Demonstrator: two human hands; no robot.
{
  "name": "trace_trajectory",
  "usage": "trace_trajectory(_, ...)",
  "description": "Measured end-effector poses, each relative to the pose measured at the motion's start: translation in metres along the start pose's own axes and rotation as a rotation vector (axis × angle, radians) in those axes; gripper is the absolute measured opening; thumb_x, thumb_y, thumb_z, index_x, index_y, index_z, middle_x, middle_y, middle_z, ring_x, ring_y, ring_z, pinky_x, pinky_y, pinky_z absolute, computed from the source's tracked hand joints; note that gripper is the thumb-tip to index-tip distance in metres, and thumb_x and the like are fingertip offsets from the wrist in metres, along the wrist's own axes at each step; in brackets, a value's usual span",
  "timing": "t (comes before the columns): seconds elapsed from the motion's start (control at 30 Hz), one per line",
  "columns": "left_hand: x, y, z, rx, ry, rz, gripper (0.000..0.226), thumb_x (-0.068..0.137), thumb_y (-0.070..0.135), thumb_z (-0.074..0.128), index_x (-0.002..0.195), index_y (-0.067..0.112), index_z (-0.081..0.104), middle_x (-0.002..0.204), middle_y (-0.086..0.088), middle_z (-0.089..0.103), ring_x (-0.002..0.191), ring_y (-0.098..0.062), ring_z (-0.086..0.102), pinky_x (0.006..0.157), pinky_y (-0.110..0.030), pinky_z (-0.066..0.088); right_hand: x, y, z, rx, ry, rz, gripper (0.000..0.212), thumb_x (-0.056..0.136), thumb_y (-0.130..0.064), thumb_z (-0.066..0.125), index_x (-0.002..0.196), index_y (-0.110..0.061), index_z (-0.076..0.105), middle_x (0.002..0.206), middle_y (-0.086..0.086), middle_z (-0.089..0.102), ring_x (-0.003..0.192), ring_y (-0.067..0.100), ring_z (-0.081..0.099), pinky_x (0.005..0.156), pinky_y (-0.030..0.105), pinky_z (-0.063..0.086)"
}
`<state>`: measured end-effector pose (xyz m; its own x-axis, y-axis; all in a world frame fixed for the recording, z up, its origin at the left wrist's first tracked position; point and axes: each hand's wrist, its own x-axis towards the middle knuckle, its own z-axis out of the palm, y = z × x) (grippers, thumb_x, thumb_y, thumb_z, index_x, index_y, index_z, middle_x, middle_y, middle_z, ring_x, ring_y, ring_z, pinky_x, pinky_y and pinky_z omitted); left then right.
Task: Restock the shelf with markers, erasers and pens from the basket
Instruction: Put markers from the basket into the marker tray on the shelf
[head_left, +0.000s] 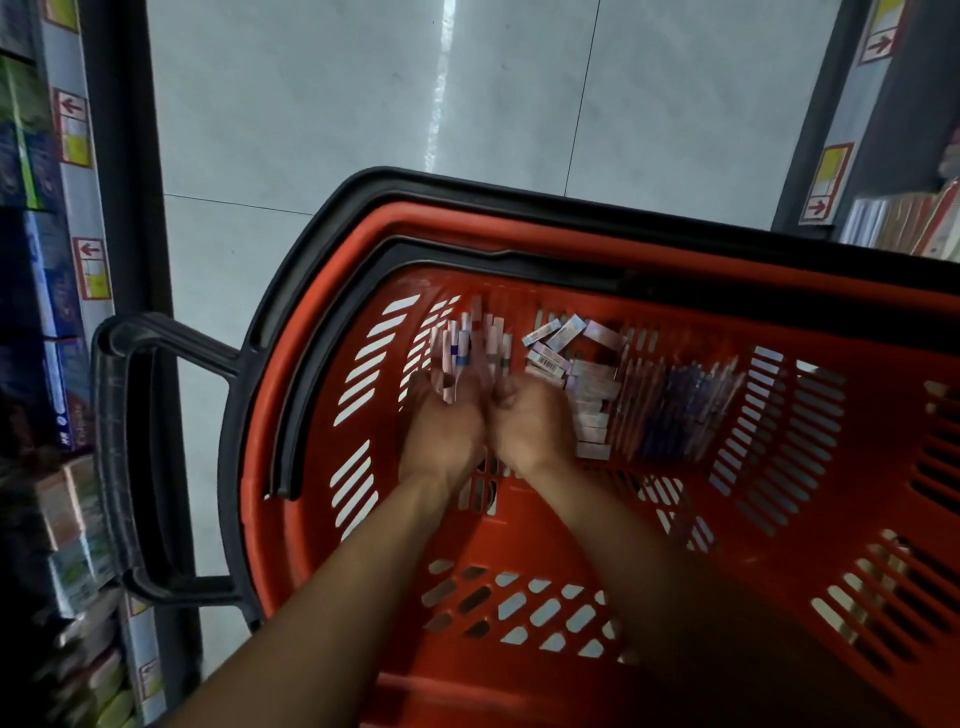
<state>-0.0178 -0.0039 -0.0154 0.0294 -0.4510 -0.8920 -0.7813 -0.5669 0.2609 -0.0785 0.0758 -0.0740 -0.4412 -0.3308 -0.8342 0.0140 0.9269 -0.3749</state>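
Pale tiled floor (363, 104) with glare streak, dark shelving (124, 156) either side

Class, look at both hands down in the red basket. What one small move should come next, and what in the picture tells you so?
Probably close both hands around the bunch of markers and lift it out. The left hand and right hand lie side by side at the markers' near ends, inside the basket. The erasers and pens lie untouched to the right. The blur hides the grip.
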Motion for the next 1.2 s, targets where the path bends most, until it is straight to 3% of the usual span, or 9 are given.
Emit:
trace_trajectory(0.1, -0.003, 0.006, 0.000, 0.009, -0.068, 0.014, 0.068, 0.100, 0.065, 0.053, 0.145, 0.015, 0.050, 0.124, 0.000, 0.071, 0.117, -0.024, 0.069, 0.099, -0.043, 0.054, -0.018, 0.003, -0.025, 0.222, -0.244, -0.084, 0.021, 0.084, -0.015, 0.073, 0.068, -0.029, 0.068, 0.056, -0.015, 0.065, 0.046, -0.002, 0.056, 0.050, 0.023, 0.043)
trace_trajectory(0.2, 0.000, 0.003, 0.005, 0.079, -0.125, 0.095, 0.045, 0.108, 0.050, 0.049, 0.123, 0.011, 0.065, 0.107, -0.008, 0.075, 0.104, -0.029, 0.073, 0.088, -0.042, 0.058, -0.029, 0.006, -0.044, 0.266, -0.400, -0.149, 0.016, 0.089, -0.018, 0.069, 0.079, -0.030, 0.075, 0.063, -0.010, 0.070, 0.053, 0.003, 0.064, 0.055, 0.028, 0.051)
trace_trajectory(0.33, -0.001, 0.000, 0.008, 0.061, -0.093, 0.128, 0.044, 0.111, 0.049, 0.039, 0.129, 0.016, 0.061, 0.112, -0.011, 0.073, 0.103, -0.031, 0.071, 0.090, -0.050, 0.059, -0.018, 0.004, -0.047, 0.179, -0.124, -0.065, 0.018, 0.095, -0.023, 0.065, 0.080, -0.031, 0.071, 0.078, -0.010, 0.074, 0.070, 0.005, 0.070, 0.066, 0.031, 0.058)
trace_trajectory(0.43, 0.002, -0.006, 0.007, 0.089, -0.036, 0.144, 0.039, 0.108, 0.057, 0.039, 0.111, 0.032, 0.068, 0.095, 0.007, 0.075, 0.083, -0.016, 0.071, 0.066, -0.032, 0.049, -0.002, -0.001, -0.037, 0.054, 0.047, -0.036, 0.020, 0.100, -0.024, 0.061, 0.083, -0.028, 0.072, 0.074, -0.012, 0.068, 0.070, 0.010, 0.068, 0.063, 0.031, 0.055)
trace_trajectory(0.5, 0.004, -0.007, 0.007, 0.078, -0.017, 0.137, 0.040, 0.106, 0.058, 0.045, 0.092, 0.032, 0.071, 0.074, 0.011, 0.074, 0.062, -0.005, 0.067, 0.058, -0.028, 0.046, 0.007, -0.006, -0.027, -0.066, 0.042, -0.031, 0.021, 0.100, -0.027, 0.061, 0.082, -0.025, 0.073, 0.073, -0.008, 0.066, 0.069, 0.015, 0.067, 0.058, 0.029, 0.048)
trace_trajectory(0.7, 0.005, -0.014, 0.006, 0.095, 0.004, 0.121, 0.051, 0.106, 0.061, 0.038, 0.093, 0.027, 0.073, 0.072, 0.011, 0.073, 0.058, -0.003, 0.067, 0.047, -0.018, 0.049, 0.022, -0.016, 0.001, -0.435, 0.119, 0.049, 0.016, 0.100, -0.027, 0.066, 0.097, -0.015, 0.076, 0.097, 0.008, 0.073, 0.090, 0.026, 0.073, 0.060, 0.029, 0.045)
trace_trajectory(0.83, 0.002, -0.013, 0.004, 0.084, -0.013, 0.109, 0.052, 0.105, 0.064, 0.038, 0.094, 0.028, 0.073, 0.065, 0.006, 0.069, 0.049, 0.000, 0.058, 0.043, -0.018, 0.043, 0.025, -0.015, 0.000, -0.448, 0.095, 0.074, 0.013, 0.098, -0.026, 0.070, 0.093, -0.015, 0.074, 0.096, 0.007, 0.074, 0.087, 0.026, 0.073, 0.060, 0.030, 0.051)
trace_trajectory(0.97, -0.002, -0.008, 0.001, 0.023, -0.016, 0.084, 0.037, 0.103, 0.067, 0.040, 0.100, 0.047, 0.071, 0.080, 0.028, 0.072, 0.072, 0.012, 0.066, 0.060, -0.019, 0.043, 0.028, -0.021, -0.001, -0.473, 0.077, 0.115, 0.017, 0.101, -0.026, 0.065, 0.100, -0.012, 0.075, 0.102, 0.009, 0.073, 0.091, 0.027, 0.073, 0.065, 0.032, 0.057)
trace_trajectory(1.2, -0.003, -0.004, 0.002, -0.029, 0.024, 0.091, 0.039, 0.107, 0.055, 0.045, 0.095, 0.031, 0.073, 0.065, 0.019, 0.071, 0.052, 0.005, 0.061, 0.043, -0.012, 0.038, 0.024, -0.026, 0.002, -0.564, 0.092, 0.050, 0.023, 0.105, -0.024, 0.055, 0.111, -0.012, 0.074, 0.113, 0.012, 0.072, 0.106, 0.029, 0.070, 0.078, 0.037, 0.061)
